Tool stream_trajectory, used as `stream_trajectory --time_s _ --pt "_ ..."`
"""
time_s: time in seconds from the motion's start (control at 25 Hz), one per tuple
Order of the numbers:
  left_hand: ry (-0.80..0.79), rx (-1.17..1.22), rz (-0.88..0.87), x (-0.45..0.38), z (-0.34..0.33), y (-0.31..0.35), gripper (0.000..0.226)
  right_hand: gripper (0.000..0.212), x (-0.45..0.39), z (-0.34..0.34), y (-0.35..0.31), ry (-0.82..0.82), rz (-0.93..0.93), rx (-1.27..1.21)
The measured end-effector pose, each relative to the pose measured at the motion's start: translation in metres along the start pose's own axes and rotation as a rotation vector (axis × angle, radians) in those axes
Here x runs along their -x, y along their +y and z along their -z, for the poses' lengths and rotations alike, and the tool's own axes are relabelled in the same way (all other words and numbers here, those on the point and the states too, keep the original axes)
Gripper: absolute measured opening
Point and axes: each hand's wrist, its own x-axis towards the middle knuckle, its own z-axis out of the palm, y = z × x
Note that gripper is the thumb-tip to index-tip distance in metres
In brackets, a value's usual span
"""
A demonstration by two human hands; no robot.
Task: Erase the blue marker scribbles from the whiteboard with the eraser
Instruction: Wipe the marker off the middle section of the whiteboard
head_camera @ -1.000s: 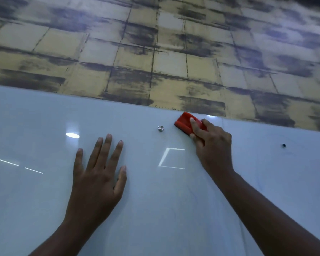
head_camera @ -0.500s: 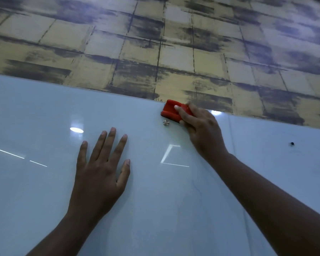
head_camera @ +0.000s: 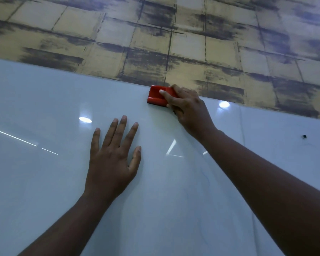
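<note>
Both forearms [head_camera: 257,174] and hands [head_camera: 111,163] bare, no sleeves

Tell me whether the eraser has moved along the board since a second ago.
Yes. The eraser slid left along the whiteboard's top edge, passing over the metal stud it was right of; the stud is now hidden.

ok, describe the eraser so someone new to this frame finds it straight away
Start at the glossy whiteboard that fills the lower part of the view and follow its top edge, where it meets the yellow and grey patterned wall. The eraser sits right at that edge, gripped by the right hand. It is the only red thing in view, a small blocky shape.
</note>
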Motion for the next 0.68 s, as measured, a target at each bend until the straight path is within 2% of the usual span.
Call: stream_trajectory --time_s 0.08,0.24,0.4,0.56,0.68 --pt "0.007 0.004 -0.003 0.001 0.0 -0.001 0.066 0.05 0.012 0.007 0.013 0.003 -0.044 0.013" --pt "0.008 -0.007 0.005 0.001 0.0 0.001 0.066 0.047 0.056 0.029 0.036 0.103 -0.244 0.061" --pt "0.018 0.01 -0.007 0.001 0.0 0.0 0.066 0.049 0.091 0.048 0.04 0.102 -0.377 0.15" --pt "0.014 0.027 -0.001 0.002 0.001 0.002 0.066 0.05 0.117 0.042 -0.003 0.147 -0.554 0.179" --pt "-0.008 0.033 -0.014 0.005 0.003 0.002 0.067 0.049 0.13 0.033 -0.065 0.167 -0.51 0.152"
